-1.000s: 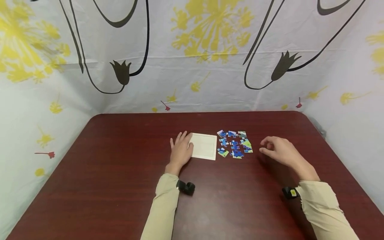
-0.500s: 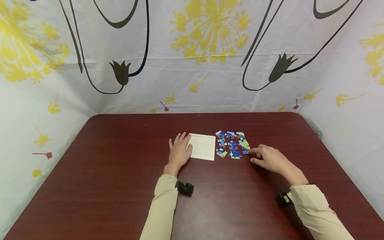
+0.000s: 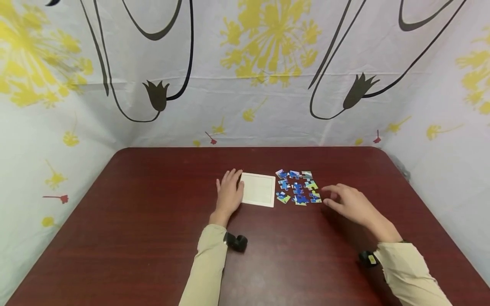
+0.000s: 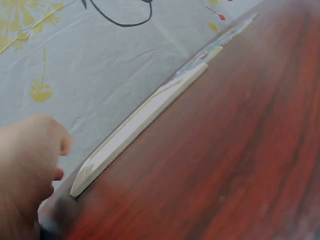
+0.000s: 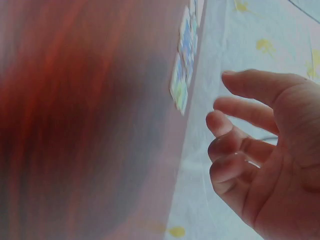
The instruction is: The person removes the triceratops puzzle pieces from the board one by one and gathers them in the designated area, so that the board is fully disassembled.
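Observation:
My left hand lies with fingers extended along the left edge of a pale, shallow puzzle tray, whose inside is bare. In the left wrist view the tray appears edge-on beside that hand. Several jigsaw puzzle pieces, printed in blue and green, are spread in rough rows just right of the tray. My right hand hovers at their right side, fingertips close to the lower right puzzle piece. In the right wrist view its fingers are loosely bent, and nothing is between them and the thumb.
A dark red wooden table bears everything. Behind and beside it hangs a white patterned cloth. A black wrist camera is strapped on the left wrist, another black camera on the right.
My right hand came left to the pieces, touched the lower right one, then drew slightly back. That piece now sits lower, apart from the one above. My left hand stays at the tray.

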Motion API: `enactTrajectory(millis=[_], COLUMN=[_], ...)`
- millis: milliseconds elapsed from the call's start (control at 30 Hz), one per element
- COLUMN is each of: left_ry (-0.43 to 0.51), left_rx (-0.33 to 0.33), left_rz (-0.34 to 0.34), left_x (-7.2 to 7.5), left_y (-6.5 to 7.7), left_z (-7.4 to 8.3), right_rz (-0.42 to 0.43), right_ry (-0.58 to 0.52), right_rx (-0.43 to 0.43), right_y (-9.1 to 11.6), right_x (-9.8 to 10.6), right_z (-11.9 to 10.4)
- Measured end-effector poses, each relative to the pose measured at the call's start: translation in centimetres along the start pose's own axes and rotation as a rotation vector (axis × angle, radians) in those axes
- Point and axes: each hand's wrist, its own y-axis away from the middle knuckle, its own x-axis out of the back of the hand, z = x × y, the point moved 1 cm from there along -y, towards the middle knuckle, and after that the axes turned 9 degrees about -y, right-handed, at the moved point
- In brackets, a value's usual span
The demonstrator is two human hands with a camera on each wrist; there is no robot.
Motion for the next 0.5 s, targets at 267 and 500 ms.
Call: enactTrajectory(millis=[267,500], left_ry=[-0.094,-0.555], left_rx=[-0.088,-0.286], left_rz=[0.08,-0.103], left_x=[2.1,6.5], left_y=[0.3,0.0], left_z=[-0.2,-1.5], right_rz=[0.095,0.089], right_ry=[0.173,0.373], right_rx=[-0.033,-0.032], right_y=[0.7,0.2], right_x=[2.2,2.9], right_z=[3.0,5.8])
